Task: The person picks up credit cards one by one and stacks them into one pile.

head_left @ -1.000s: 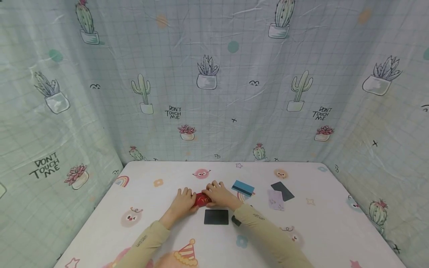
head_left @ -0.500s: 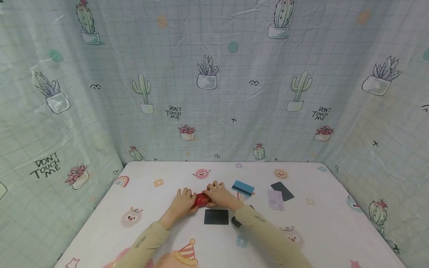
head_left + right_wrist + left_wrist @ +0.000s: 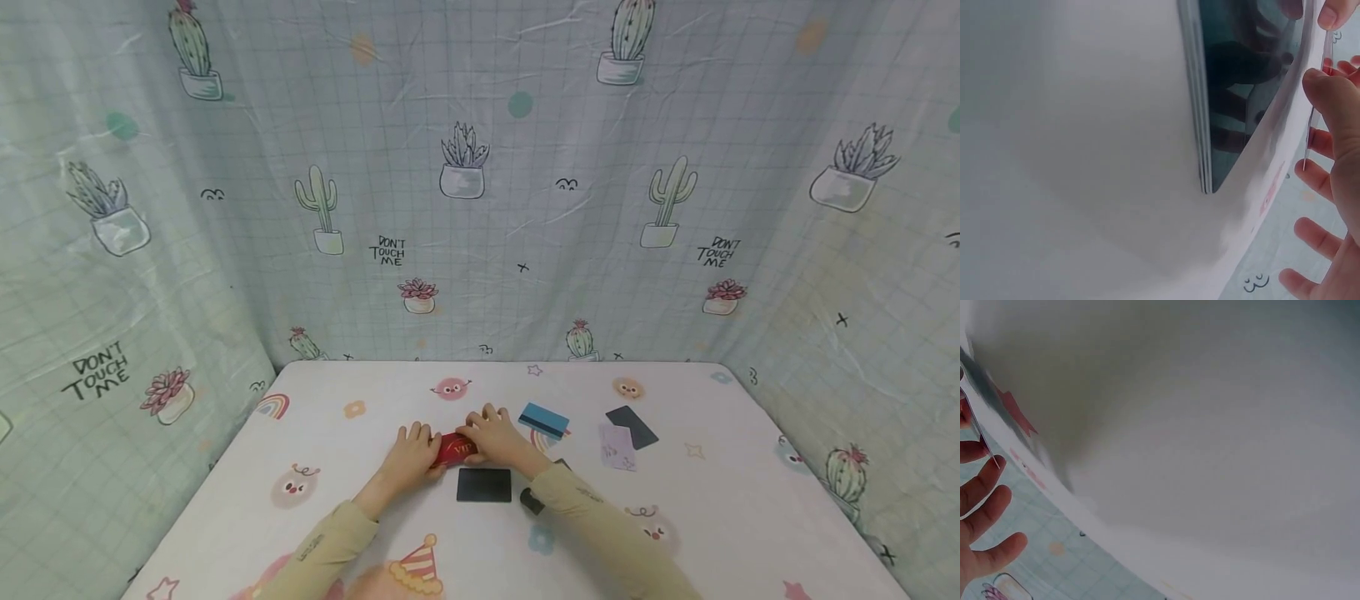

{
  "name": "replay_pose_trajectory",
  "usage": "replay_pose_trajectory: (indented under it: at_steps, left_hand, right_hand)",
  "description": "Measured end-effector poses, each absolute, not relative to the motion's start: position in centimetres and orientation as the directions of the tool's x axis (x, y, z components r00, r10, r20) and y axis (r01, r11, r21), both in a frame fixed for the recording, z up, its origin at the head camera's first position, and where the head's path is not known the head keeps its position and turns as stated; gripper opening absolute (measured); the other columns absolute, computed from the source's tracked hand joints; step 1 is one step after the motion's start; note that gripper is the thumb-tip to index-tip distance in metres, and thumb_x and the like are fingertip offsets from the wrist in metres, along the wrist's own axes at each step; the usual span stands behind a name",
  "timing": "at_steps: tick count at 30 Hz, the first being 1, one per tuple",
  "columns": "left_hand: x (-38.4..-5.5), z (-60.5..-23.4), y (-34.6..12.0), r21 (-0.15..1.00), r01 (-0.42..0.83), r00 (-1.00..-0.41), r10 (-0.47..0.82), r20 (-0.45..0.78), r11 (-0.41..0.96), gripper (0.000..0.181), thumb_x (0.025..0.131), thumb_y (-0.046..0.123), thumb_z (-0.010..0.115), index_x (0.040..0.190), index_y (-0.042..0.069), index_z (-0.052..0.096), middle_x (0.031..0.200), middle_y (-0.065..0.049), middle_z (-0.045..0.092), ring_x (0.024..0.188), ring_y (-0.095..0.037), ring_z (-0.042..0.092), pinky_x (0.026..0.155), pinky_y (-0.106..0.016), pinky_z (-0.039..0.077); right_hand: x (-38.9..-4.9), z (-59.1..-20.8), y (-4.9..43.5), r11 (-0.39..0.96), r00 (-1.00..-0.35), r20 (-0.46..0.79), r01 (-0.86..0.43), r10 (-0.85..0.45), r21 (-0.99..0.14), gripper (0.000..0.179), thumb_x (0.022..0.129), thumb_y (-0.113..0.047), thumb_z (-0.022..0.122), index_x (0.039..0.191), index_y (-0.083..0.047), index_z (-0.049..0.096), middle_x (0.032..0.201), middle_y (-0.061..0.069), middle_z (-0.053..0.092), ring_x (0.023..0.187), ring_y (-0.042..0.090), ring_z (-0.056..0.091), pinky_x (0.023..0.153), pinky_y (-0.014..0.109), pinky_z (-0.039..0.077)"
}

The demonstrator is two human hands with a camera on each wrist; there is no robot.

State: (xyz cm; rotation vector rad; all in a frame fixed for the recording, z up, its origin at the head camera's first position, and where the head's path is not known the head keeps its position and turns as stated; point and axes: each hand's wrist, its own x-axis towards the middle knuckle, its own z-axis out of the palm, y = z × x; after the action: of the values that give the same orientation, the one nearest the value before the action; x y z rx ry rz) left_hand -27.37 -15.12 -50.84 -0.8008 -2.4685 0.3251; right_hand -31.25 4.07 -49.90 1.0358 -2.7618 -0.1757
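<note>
Red VIP card (image 3: 453, 451) is gripped from both ends by two hands, over the middle of the white surface (image 3: 750, 500); whether its lower edge touches that surface cannot be told. Nearest are the two pale yellow-green sleeves, left (image 3: 318, 542) and right (image 3: 607, 525), with a printed striped party hat (image 3: 418, 567) between them. A small dark object (image 3: 532, 501) shows beside the right sleeve, partly hidden. Left of it, just this side of the red card, sits a black rectangle (image 3: 483, 485), which the right wrist view shows as a glossy layered stack with the fingers mirrored in its top. Beyond that, the left hand (image 3: 408, 457) pinches one end of the red card and the right hand (image 3: 501, 435) the other, the hands apart with red showing between them. The right wrist view catches the card edge-on, thumb on one face and fingertips on the other, while two more fingers stretch away from it. Farther right, a lilac card (image 3: 617, 447) overlaps a dark grey card (image 3: 636, 425). Near the right hand but apart from it lies a blue card (image 3: 544, 420) with a dark stripe. Behind everything hangs a pale checked sheet (image 3: 480, 225) printed with potted cacti.
</note>
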Motion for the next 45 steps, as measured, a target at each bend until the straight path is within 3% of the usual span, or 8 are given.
replay_pose_trajectory:
  at_steps: [11,32,45]
  left_hand:
    - [-26.7,-50.3,-14.5,-0.355,0.478,-0.699,0.592,0.401,0.804,0.048,0.074,0.046,0.065,0.098,0.005,0.061,0.087,-0.013,0.055,0.082,-0.026,0.049,0.072,-0.042,0.044]
    - [-25.7,-49.6,-13.8,-0.388,0.489,-0.658,0.622,0.424,0.781,0.049,0.073,0.047,0.064,0.1,0.007,0.061,0.086,-0.01,0.054,0.084,-0.024,0.047,0.072,-0.039,0.042]
    - [-25.1,-49.4,-13.3,-0.38,0.503,-0.661,0.629,0.408,0.776,0.048,0.076,0.045,0.062,0.105,0.007,0.06,0.091,-0.01,0.055,0.086,-0.023,0.047,0.076,-0.041,0.043]
  right_hand:
    - [-30.4,-49.2,4.6,0.76,-0.743,0.158,-0.636,-0.65,0.136,0.055,0.073,-0.055,0.061,0.121,-0.029,0.052,0.11,-0.005,0.052,0.098,0.019,0.04,0.083,0.044,0.039]
    - [-28.6,-48.7,5.5,0.807,-0.794,0.147,-0.585,-0.59,0.081,0.054,0.075,-0.052,0.061,0.122,-0.027,0.051,0.113,-0.002,0.051,0.102,0.021,0.039,0.09,0.048,0.037]
    - [-27.7,-48.9,6.5,0.801,-0.775,0.205,-0.588,-0.598,0.112,0.054,0.075,-0.054,0.06,0.12,-0.026,0.052,0.108,-0.002,0.051,0.1,0.02,0.038,0.085,0.044,0.037]
